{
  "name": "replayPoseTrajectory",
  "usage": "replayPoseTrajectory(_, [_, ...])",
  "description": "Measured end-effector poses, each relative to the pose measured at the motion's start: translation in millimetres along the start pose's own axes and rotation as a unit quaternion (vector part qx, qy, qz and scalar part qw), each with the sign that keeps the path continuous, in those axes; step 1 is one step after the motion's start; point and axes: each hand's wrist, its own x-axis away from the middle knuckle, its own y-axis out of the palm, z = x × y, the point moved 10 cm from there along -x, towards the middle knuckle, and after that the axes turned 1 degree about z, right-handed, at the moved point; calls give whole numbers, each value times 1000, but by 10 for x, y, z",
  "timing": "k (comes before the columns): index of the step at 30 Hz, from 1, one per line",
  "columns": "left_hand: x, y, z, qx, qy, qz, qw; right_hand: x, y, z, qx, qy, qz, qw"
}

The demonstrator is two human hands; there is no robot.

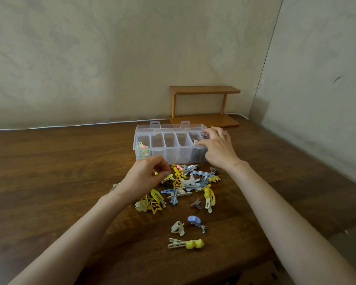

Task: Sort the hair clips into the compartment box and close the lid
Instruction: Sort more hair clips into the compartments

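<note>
So the clear compartment box (171,148) sits on the table, toward the back and a bit right of centre, with its lid (169,126) flipped open behind it. The leftmost compartment has a few pink and yellow bits (142,149) in it, and the middle ones look bare.

The right hand (216,148) is over the rightmost compartment with its fingers bent down. There's something small and dark at the tips, but I honestly can't tell if it's gripped. The left hand (146,175) is curled tight, pinching a yellow clip (156,173) just above the pile of hair clips (188,182) heaped in front of the box.

A blue clip (194,220), a cream claw clip (178,228) and one with yellow balls (186,243) lie apart, nearer the person.

The table (60,171) is dark brown wood with visible grain. A little wooden shelf (205,90) stands at the back against a pale marbled wall (111,58), and a white cable (70,125) runs along the table's far edge.
</note>
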Motion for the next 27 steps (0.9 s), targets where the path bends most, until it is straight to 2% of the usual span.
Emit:
replayPoseTrajectory(2, [-4,7,2,1,-1,-1,1000,18,21,-6,-1,-3,-12,1000])
replayPoseTrajectory(5, [-2,2,-8,7,-7,-2,1000,47,-249,58,-63,15,119,991])
replayPoseTrajectory(7, [-1,-2,-12,9,-8,-2,1000,108,-388,156,-104,36,173,979])
replayPoseTrajectory(11, [2,8,6,11,-8,-2,1000,314,-507,277,-167,50,193,966])
replayPoseTrajectory(13, [3,21,20,9,-7,-5,1000,426,-458,351,-191,66,178,963])
replayPoseTrajectory(19, [-9,3,-57,-11,-18,7,1000,543,-1,397,-173,106,37,979])
replayPoseTrajectory(24, [-16,-79,-230,-84,-39,44,995,548,146,388,-187,113,12,976])
replayPoseTrajectory(27, [-9,-139,-344,-152,-78,59,984,548,153,314,-216,84,10,973])
